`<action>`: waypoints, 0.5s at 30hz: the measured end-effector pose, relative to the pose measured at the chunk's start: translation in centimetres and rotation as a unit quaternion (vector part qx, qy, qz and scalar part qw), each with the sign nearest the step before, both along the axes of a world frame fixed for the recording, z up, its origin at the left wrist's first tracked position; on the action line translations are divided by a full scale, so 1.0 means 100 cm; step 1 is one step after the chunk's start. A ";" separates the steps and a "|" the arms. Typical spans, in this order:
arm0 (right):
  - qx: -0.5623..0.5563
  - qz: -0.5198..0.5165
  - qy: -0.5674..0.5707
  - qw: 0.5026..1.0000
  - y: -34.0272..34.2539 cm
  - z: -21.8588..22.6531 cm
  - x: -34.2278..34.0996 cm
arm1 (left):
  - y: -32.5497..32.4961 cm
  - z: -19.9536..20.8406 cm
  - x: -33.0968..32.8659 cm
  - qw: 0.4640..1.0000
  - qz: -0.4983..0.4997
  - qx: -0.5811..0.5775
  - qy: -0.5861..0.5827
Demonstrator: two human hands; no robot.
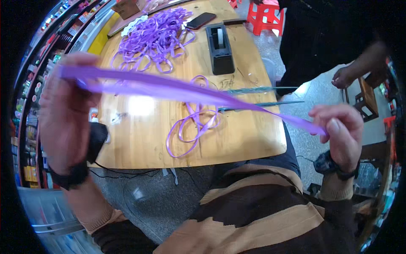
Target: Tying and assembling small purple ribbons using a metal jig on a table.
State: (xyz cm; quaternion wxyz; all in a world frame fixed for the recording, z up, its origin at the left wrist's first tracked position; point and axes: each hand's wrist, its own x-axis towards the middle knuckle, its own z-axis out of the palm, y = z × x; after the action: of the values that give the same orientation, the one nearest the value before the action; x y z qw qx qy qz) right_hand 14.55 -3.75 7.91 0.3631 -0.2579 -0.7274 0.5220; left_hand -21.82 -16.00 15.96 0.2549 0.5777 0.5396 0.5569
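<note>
1. Ribbon point(177, 87): smooth, glossy purple strip, stretched slantwise above the wooden desk point(139, 148) between the hands; partly blurred.
2. Heap point(154, 36): tangled, narrow purple strips at the desk's far part; curling loops point(210, 122) of like material lie nearer.
3. Rods point(251, 90): two, slender, greenish, jutting past the desk's right edge.
4. Right hand point(344, 131): fingers together, clamped on the ribbon's tapering end, beyond that edge.
5. Left hand point(63, 118): fingers against the ribbon's broader end; blurred, so whether clamped cannot be told.
6. Room: plain wood between loops and rounded front edge.
</note>
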 end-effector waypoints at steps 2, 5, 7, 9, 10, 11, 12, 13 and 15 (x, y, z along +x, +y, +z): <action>-0.023 -0.086 -0.023 0.996 -0.008 -0.011 0.039 | 0.016 -0.019 0.046 0.997 -0.068 -0.033 0.002; -0.013 -0.234 0.021 0.972 -0.006 -0.031 0.072 | 0.021 -0.030 0.120 0.984 -0.100 -0.131 0.063; 0.007 -0.213 0.044 0.976 -0.011 -0.029 0.071 | 0.029 -0.042 0.147 0.969 -0.155 -0.162 0.107; -0.007 -0.118 0.094 0.989 -0.020 -0.028 0.050 | 0.041 -0.062 0.165 0.960 -0.187 -0.128 0.163; -0.048 -0.059 0.097 0.992 -0.025 -0.023 0.041 | 0.043 -0.062 0.178 0.957 -0.199 -0.131 0.165; -0.117 0.000 0.138 0.983 -0.029 -0.022 0.035 | 0.045 -0.060 0.191 0.955 -0.195 -0.111 0.195; -0.122 0.041 0.159 0.979 -0.028 -0.025 0.033 | 0.049 -0.059 0.205 0.951 -0.193 -0.087 0.224; -0.196 0.092 0.175 0.960 -0.029 -0.023 0.031 | 0.051 -0.060 0.212 0.949 -0.199 -0.089 0.228; -0.293 0.175 0.179 0.923 -0.024 -0.018 0.033 | 0.058 -0.064 0.223 0.932 -0.211 0.004 0.295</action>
State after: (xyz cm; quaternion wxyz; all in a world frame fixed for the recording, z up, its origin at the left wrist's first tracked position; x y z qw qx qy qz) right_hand 17.85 -6.13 6.08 0.2985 -0.1241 -0.4985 0.8043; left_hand 0.47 -10.23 9.54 0.1938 0.8174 0.4540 0.2968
